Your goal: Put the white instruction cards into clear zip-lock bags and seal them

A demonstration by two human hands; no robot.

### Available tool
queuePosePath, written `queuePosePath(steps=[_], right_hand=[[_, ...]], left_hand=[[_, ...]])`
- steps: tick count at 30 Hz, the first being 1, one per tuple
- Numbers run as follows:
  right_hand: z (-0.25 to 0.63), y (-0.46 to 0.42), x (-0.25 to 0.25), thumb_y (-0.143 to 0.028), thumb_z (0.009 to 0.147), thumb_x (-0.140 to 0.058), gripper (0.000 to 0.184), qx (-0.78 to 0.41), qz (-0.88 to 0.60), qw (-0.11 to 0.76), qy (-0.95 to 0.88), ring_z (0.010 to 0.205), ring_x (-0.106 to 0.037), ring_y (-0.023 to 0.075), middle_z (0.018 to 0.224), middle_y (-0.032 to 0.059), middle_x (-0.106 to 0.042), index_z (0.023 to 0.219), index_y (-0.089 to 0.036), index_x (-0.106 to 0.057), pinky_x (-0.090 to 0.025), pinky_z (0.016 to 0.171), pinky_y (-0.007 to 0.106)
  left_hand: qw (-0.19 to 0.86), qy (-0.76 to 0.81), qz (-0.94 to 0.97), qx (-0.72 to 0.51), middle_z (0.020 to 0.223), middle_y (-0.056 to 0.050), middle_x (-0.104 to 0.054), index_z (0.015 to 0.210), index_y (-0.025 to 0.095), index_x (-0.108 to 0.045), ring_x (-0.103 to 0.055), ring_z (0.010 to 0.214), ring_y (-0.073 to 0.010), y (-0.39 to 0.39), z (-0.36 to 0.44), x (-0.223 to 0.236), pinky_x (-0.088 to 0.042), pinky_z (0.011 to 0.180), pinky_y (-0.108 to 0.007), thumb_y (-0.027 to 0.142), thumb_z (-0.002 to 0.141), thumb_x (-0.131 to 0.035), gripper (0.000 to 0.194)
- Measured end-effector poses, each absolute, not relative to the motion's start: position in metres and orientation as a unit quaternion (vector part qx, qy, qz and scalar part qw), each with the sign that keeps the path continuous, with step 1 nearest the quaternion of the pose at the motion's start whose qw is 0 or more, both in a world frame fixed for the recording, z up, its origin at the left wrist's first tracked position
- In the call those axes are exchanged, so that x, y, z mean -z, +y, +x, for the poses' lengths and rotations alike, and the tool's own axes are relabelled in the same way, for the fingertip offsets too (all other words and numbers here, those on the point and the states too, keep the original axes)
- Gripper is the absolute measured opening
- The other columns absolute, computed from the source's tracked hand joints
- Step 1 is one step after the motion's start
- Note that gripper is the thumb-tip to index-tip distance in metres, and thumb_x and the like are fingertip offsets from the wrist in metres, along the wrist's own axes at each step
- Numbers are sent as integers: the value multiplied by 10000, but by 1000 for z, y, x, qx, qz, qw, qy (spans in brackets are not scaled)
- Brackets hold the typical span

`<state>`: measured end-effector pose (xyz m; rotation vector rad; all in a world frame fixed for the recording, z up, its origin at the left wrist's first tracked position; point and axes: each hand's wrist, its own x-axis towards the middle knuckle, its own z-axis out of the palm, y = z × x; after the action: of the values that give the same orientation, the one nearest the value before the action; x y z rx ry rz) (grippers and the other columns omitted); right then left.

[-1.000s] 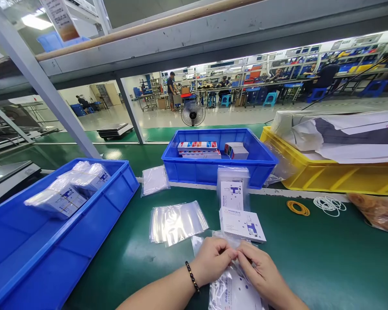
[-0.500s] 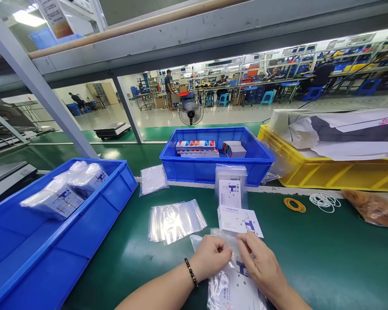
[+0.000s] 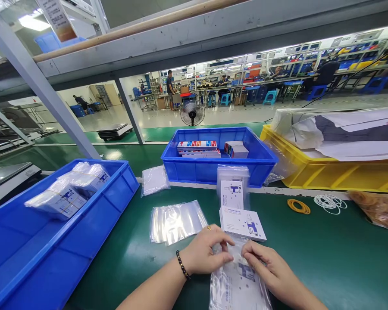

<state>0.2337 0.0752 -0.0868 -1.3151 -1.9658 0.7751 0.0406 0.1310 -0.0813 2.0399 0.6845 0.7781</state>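
Observation:
A clear plastic bag [image 3: 224, 282] with a white printed booklet inside lies at the front of the green table, under both hands. My left hand [image 3: 207, 250] is over the bag's upper left, its thumb and fingers apart. At the bag's upper right edge, my right hand [image 3: 265, 262] has thumb and forefinger pinched on the plastic. Just beyond the hands sits a stack of white printed booklets [image 3: 236, 221]. Behind that stack, another bagged booklet [image 3: 232, 193] lies by the blue bin. Flat empty clear bags [image 3: 177, 221] are spread out to the left of the stack.
A blue bin [image 3: 194, 165] with printed boxes stands at the back. The left blue bin [image 3: 110, 215] holds banded bagged bundles [image 3: 63, 200]. To the right are a yellow crate [image 3: 336, 174], yellow rubber bands [image 3: 298, 206], white bands [image 3: 330, 202] and a brown bag [image 3: 373, 209].
My left hand has opened from a closed grip on the plastic and shifted slightly left. My right hand has moved a little right and down, still at the bag's edge.

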Motion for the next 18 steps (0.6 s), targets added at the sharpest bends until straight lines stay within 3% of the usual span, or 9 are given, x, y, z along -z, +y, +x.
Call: queuePosePath(steps=[2, 6, 8, 11, 13, 18], right_hand=[[238, 76, 83, -480, 867, -349, 404, -325, -496, 295, -750, 501, -433, 119, 534, -19, -473, 581, -205, -429, -371, 468, 226], [244, 78, 83, -594, 816, -377, 510, -319, -481, 298, -761, 499, -417, 117, 533, -14, -439, 496, -198, -352, -361, 462, 233], [249, 81, 89, -554, 837, -376, 483, -288, -483, 316, -765, 551, -479, 137, 593, 9, -489, 518, -197, -446, -411, 502, 250], [260, 88, 105, -473, 840, -427, 344, -174, -521, 341, -763, 781, -572, 202, 825, 70, -585, 747, -225, -647, -484, 665, 320], [269, 94, 118, -464, 813, -472, 307, -83, -560, 336, -752, 923, -563, 254, 974, 99, -591, 835, -249, -689, -485, 753, 393], [285, 107, 135, -499, 785, -458, 351, -28, -656, 337, -675, 930, -565, 280, 1027, 107, -593, 796, -250, -706, -509, 670, 410]], left_hand=[[417, 285, 828, -244, 633, -3, -596, 686, 191, -611, -518, 717, -160, 132, 41, 83, -414, 745, -283, 187, 667, -627, 25], [384, 318, 840, -214, 555, 20, -536, 526, 183, -527, -469, 656, -136, 135, 41, 88, -397, 684, -249, 142, 672, -612, 174], [390, 329, 835, -206, 554, 30, -505, 532, 176, -516, -450, 624, -121, 136, 41, 89, -383, 651, -234, 134, 679, -594, 172], [429, 352, 809, -194, 580, 40, -476, 565, 164, -517, -431, 587, -98, 138, 40, 89, -352, 581, -205, 142, 700, -557, 142], [451, 357, 793, -200, 593, 40, -475, 583, 158, -524, -433, 592, -93, 138, 40, 88, -344, 575, -197, 146, 715, -534, 133], [486, 364, 767, -206, 596, 36, -489, 589, 152, -552, -436, 596, -95, 137, 41, 88, -355, 583, -200, 175, 720, -545, 133]])
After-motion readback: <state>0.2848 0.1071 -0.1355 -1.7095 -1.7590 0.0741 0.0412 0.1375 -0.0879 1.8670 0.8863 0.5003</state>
